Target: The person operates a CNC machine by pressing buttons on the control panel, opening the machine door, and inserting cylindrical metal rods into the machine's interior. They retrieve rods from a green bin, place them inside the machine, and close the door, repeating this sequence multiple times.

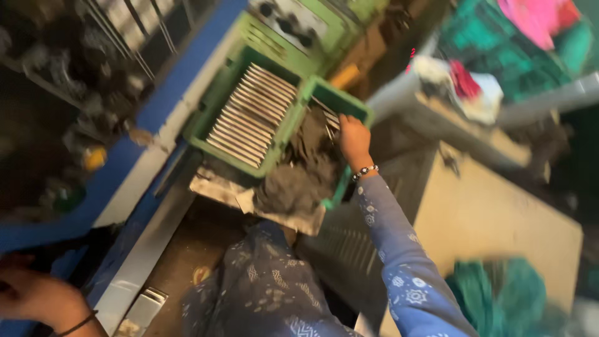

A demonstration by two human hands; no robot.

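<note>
A green plastic crate (293,125) sits tilted at the centre. Its left compartment holds a row of flat silvery metal strips (249,118). The right compartment holds dark grey rag-like waste (299,175) and a few thin metal pieces. My right hand (354,142), with a beaded bracelet and a blue patterned sleeve, reaches into the right compartment near its far rim. Blur hides its fingertips. My left hand (37,298), wearing a dark bangle, is at the bottom left corner, apart from the crate, and partly cut off by the frame.
A blue machine frame (156,93) runs diagonally at left. A green panel with knobs (293,22) stands behind the crate. A beige box (486,212) is at right with teal cloth (499,293) below it. Small metal pieces (143,309) lie at the bottom.
</note>
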